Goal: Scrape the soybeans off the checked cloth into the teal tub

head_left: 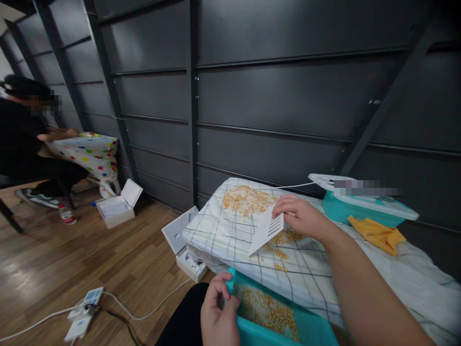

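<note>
Sweeping yellow kernels [247,199] over the checked worktop [223,230] toward a teal tray [317,331], lower centre.
Right hand [302,216] clamps a white scraper [266,230], left hand [218,312] grips the tray rim; the next stroke likely wants the tray snug under the edge.

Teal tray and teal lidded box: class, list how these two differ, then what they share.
The teal tray is open, showing yellow kernels; the teal box wears a white lid, contents hidden. The tray is gripped by the left hand at the table edge; the box sits on the table, untouched. Both are teal.
</note>
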A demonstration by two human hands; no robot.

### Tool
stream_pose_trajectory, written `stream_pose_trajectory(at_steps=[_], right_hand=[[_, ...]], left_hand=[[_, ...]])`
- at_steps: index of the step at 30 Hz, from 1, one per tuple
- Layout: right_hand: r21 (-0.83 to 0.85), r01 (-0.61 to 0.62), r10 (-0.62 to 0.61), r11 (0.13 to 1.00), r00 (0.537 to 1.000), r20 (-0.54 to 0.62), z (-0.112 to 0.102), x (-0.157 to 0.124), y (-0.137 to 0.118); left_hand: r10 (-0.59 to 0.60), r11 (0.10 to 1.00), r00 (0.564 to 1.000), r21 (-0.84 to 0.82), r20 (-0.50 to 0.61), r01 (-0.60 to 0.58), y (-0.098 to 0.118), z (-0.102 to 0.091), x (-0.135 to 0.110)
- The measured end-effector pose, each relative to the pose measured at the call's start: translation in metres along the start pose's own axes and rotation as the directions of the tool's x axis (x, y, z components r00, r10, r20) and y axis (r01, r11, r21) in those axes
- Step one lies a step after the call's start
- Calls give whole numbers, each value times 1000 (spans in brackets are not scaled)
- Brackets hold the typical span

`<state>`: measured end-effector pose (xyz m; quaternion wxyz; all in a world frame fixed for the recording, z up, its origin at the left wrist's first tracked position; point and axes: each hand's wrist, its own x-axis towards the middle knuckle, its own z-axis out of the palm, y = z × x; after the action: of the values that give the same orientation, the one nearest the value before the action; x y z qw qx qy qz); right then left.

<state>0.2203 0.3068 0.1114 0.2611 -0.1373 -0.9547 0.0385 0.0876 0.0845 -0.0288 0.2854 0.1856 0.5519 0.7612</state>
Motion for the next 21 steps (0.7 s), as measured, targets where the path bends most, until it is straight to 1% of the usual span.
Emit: stream_pose_trajectory(at_steps=[4, 7, 10, 12, 13, 15, 17, 21], right_hand=[[57, -69, 72, 996, 996, -55, -1, 1, -2], [52, -53, 59, 997, 989, -134, 2, 2, -4], [-40, -21, 10, 999, 967, -254, 3, 3, -10], [-159, -32, -21, 987, 946, -323, 2, 3, -17], [-221, -54, -25, 974, 941, -339, 0, 4, -20], [-310, -114, 3, 944, 941, -339, -4, 8, -29], [-346, -159, 51, 925, 952, -301, -10, 11, -40], [-379, -176, 123, 908, 979, -161, -27, 10, -61]], left_hand=[[2, 1000, 1000, -1, -10, -2, 2, -3, -1], [8, 1000, 1000, -24, -14, -8, 6, -3, -1], [8, 999, 1000, -37, -14, -9, 10, -2, 0], [21, 999, 1000, -37, -18, -21, 12, -2, 0], [37, 999, 999, -37, -24, -38, 12, -3, 1], [78, 996, 996, -39, -46, -80, 13, -5, 1], [100, 994, 994, -39, -52, -102, 13, -7, 2], [65, 997, 998, -31, 14, -65, 12, -12, 4]])
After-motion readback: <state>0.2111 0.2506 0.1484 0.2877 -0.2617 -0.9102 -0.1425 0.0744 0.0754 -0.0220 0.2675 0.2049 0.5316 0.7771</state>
